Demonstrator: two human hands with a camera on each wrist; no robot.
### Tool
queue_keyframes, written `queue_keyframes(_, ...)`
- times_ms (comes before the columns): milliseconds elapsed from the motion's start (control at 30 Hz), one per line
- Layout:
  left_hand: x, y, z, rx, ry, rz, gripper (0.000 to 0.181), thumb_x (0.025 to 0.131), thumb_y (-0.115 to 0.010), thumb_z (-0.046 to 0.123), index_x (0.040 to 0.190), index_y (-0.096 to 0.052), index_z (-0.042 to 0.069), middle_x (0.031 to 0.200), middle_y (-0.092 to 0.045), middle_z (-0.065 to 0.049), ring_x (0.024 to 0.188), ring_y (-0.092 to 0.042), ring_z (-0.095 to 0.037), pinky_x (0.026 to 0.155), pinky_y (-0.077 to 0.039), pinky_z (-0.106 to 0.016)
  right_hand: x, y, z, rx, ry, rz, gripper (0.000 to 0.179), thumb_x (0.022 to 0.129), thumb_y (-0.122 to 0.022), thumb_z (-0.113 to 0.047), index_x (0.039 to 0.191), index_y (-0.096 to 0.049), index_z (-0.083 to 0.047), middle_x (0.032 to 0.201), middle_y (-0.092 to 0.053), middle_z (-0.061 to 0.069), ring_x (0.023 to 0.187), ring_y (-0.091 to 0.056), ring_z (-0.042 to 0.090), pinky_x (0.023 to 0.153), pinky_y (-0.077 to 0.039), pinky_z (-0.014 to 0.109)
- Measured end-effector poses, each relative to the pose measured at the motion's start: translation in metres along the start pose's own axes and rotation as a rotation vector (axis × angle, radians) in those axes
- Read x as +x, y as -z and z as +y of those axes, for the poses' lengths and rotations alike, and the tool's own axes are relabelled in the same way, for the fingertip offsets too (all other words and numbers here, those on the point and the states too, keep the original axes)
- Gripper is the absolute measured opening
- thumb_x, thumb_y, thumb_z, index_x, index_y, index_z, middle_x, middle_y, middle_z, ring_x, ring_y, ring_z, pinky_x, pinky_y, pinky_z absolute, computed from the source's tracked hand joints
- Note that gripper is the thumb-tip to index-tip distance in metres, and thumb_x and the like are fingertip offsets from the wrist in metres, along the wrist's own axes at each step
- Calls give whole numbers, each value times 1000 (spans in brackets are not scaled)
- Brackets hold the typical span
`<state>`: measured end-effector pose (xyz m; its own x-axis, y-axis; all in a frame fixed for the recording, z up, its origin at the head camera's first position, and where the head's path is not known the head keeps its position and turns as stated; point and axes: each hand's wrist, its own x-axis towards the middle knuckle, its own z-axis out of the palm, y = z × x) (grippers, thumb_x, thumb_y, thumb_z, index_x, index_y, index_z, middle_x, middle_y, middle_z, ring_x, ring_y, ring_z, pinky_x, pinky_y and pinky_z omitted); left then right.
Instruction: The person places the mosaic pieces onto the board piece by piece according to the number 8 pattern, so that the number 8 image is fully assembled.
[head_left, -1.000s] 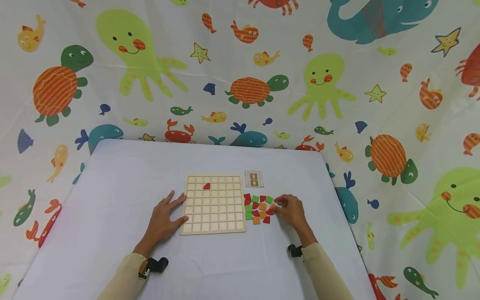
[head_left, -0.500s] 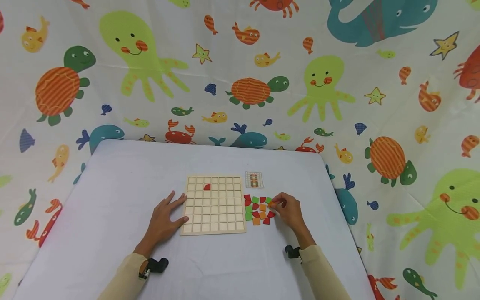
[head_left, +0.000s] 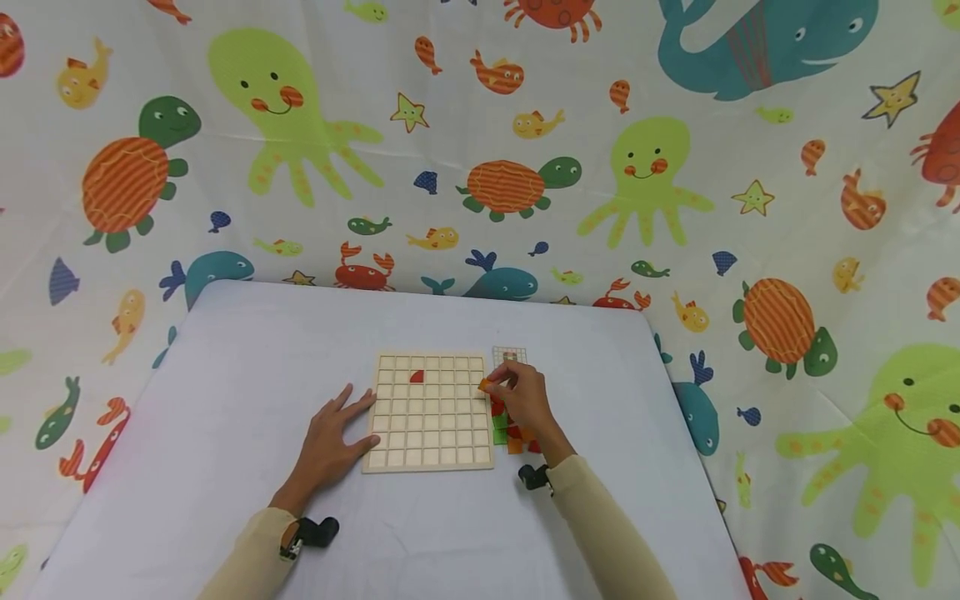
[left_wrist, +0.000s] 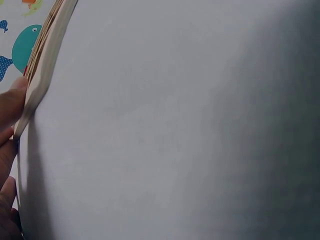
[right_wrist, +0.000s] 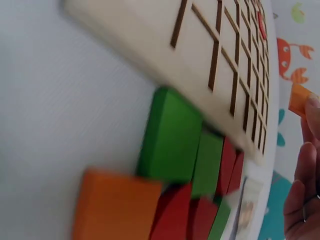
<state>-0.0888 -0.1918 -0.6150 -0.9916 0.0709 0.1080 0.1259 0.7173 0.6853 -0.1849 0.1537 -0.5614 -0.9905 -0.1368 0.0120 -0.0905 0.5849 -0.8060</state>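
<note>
Pinching an orange tile (right_wrist: pixel 298 100), the right hand (head_left: pixel 525 397) hovers while the outspread left hand (head_left: pixel 327 442) touches the grid board (head_left: pixel 432 421).

Soft even head-view light, blurred foreground tile (right_wrist: pixel 117 207), shadowed white tabletop (left_wrist: pixel 270 160)

Pale matt wooden board (head_left: pixel 432 468); smooth white cloth tabletop (head_left: pixel 420 542).

Orange piece (right_wrist: pixel 298 99), red piece (head_left: pixel 417 377), beige gridded board (head_left: pixel 430 422)
</note>
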Motion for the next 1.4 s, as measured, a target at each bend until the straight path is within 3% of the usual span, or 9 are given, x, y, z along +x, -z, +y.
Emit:
queue_keyframes(267,0,-1,-1,-6,-11,5,75,86,-87,26,153,-57,8,166,-37,-33,153,-35,-56,123,-24,-74,28,-38,-22,-32,69,-81,7,91,-84,-19,94,-78,-17,91,-77,-2,74,-56,15,66,-47,24)
queue_keyframes(667,-1,0,0,-1,13,-8,75,87,-87,26,154,-56,10,168,-34,-32,154,-34,-56,124,-24,-73,49,-76,-38,-166,45,-142,6,95,-81,-16,91,-79,-21,89,-75,-4,76,-64,9,68,-52,25)
queue_keyframes(1133,-1,-3,0,-8,5,9,75,86,-87,25,153,-57,9,167,-36,-33,153,-35,-56,122,-25,-74,48,-82,-39,-290,87,-137,4,96,-80,-17,96,-81,-20,99,-73,-2,100,-64,17,83,-58,33)
queue_keyframes(1233,0,-2,0,-5,9,1,75,87,-87,25,154,-56,9,168,-36,-32,154,-34,-55,124,-24,-73,44,-77,-34,-265,84,-123,10,91,-83,-17,101,-81,-20,100,-73,-2,99,-62,17,83,-57,34)
queue_keyframes(1400,1,0,0,6,3,-3,75,88,-86,25,154,-56,9,168,-35,-31,154,-34,-55,124,-24,-73,30,-56,-20,-110,60,-75,19,89,-87,-16,107,-80,-15,100,-73,2,88,-60,17,77,-54,33)
